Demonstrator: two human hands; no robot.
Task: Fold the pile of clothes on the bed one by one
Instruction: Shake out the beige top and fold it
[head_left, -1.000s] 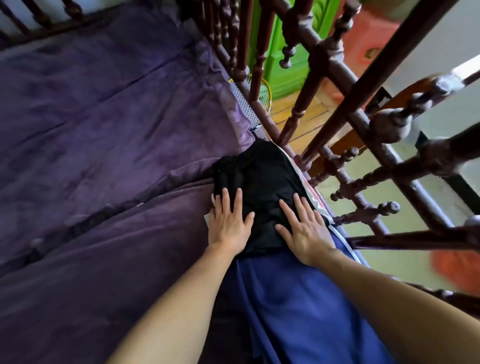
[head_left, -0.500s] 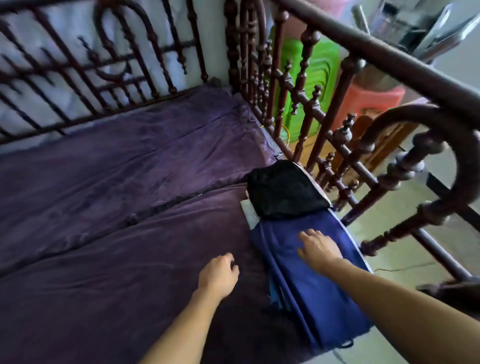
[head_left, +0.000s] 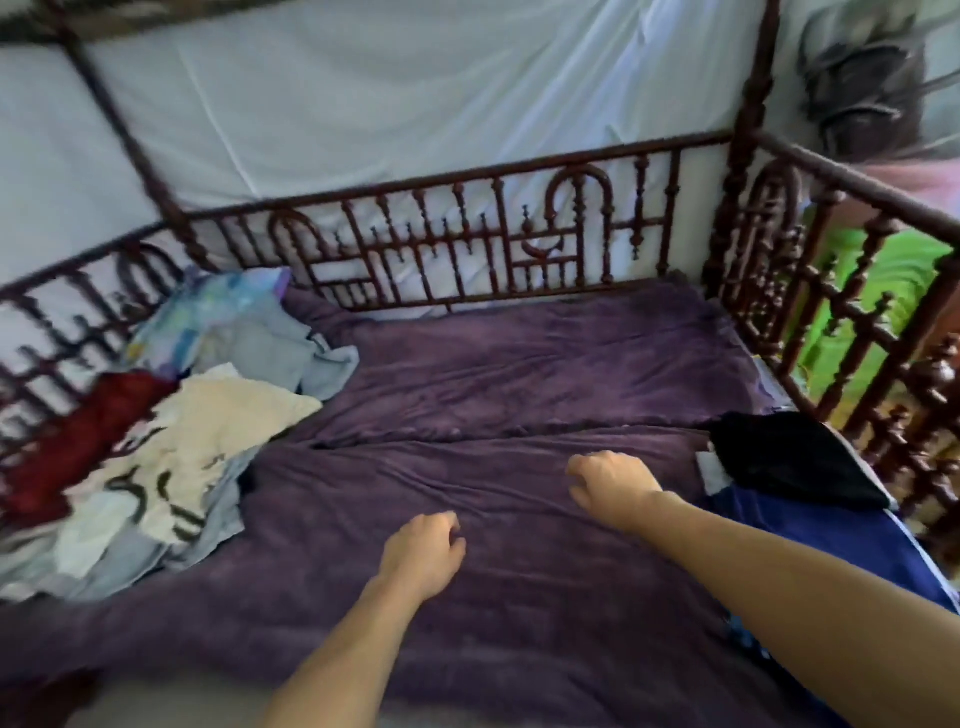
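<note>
Both hands have come off the folded black garment (head_left: 789, 460) and now hang over the bare middle of the purple bedcover (head_left: 519, 374), while the view has swung left to take in the whole bed. The left hand (head_left: 423, 551) and right hand (head_left: 610, 486) are loosely curled and hold nothing. The black garment lies on a folded blue garment (head_left: 841, 540) hard against the right-hand rail (head_left: 852, 312) – that stack looks finished.

The unfolded pile (head_left: 171, 447) sits well apart from both hands, at the left side of the bed against the left rail. A cream printed piece (head_left: 218, 431) lies on top, a dark red garment (head_left: 78, 441) beside it nearer the rail, and pale blue cloth (head_left: 270, 343) behind.

The likely trouble is in the pick. The pieces overlap and their edges are tucked under one another, so a grab at the cream piece could drag its neighbours along, or spill them towards the near edge of the bed. Motion blur hides where each garment ends.

The pile's long axis runs along the left rail, from the near-left edge towards the far-left corner. The cream piece pushes one corner out rightwards, towards the open middle – the handiest place to take hold, I judge.
</note>
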